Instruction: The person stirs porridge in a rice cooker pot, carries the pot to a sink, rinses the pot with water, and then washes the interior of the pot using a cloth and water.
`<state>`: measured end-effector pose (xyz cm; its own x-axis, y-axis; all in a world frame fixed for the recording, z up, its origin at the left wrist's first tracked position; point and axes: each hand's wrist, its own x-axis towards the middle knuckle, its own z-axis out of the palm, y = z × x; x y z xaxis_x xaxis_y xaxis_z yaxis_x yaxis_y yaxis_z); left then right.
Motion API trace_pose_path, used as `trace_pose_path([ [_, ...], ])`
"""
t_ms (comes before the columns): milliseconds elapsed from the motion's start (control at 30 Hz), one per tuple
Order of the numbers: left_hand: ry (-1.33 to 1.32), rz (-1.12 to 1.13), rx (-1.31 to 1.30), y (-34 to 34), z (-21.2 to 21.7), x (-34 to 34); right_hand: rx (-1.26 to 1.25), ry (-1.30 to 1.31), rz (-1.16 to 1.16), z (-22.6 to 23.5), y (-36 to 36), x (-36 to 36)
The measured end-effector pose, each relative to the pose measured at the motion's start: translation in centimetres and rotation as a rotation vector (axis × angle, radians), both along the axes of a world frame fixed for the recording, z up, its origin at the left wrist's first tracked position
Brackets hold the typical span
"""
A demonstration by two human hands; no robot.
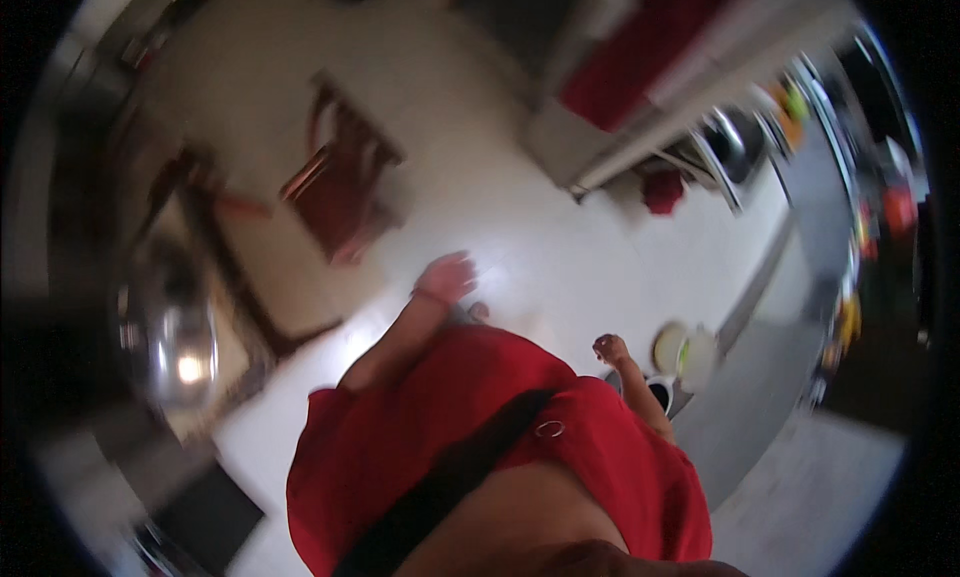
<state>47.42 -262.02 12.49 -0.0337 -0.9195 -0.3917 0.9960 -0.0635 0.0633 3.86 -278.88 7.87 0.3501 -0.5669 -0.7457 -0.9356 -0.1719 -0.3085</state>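
My left hand [447, 277] hangs over the pale floor, held away from my red clothing. Its fingers are stretched out and somewhat smeared, and nothing shows in them. My right hand [608, 350] is on the other side of my body, its fingers curled in with no thing visible in them. Nearest to that hand stand a pale round container [688, 355] and a dark-mouthed cup or pot [660, 391], partly behind my forearm. Neither hand touches anything that I can make out.
A reddish-brown wooden chair [345, 182] stands ahead to the left. A shiny rounded metal vessel [175, 327] is at far left. Along the right runs a grey counter [775, 377] with blurred colourful items. A red cloth [640, 62] hangs at the upper right.
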Motion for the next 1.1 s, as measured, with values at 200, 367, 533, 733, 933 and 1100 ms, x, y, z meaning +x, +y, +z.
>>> trace_pose_path([
  [200, -0.271, -0.187, 0.492, -9.3, 2.2, -0.6, 0.126, -0.199, -0.606, 2.5, 0.5, -1.1],
  [367, -0.328, -0.261, 0.499, -19.1, 1.3, -1.6, 0.125, -0.292, -0.642, 4.1, -5.9, 1.5],
  [533, -0.292, -0.472, 0.280, -29.3, 3.9, -6.2, 0.039, -0.592, -0.753, 6.2, -17.4, 1.0],
  [733, -0.347, -0.602, 0.137, -38.2, 9.0, -12.8, -0.099, -1.002, -0.965, 16.4, -36.7, 1.1],
  [933, -0.325, -0.486, 0.080, -40.0, 10.6, -17.7, -0.457, -1.071, -0.967, 22.7, -54.0, 1.9],
  [1100, -0.228, -0.193, 0.219, -35.2, 8.1, -19.8, -0.466, -0.999, -0.766, 24.2, -62.2, 2.6],
])
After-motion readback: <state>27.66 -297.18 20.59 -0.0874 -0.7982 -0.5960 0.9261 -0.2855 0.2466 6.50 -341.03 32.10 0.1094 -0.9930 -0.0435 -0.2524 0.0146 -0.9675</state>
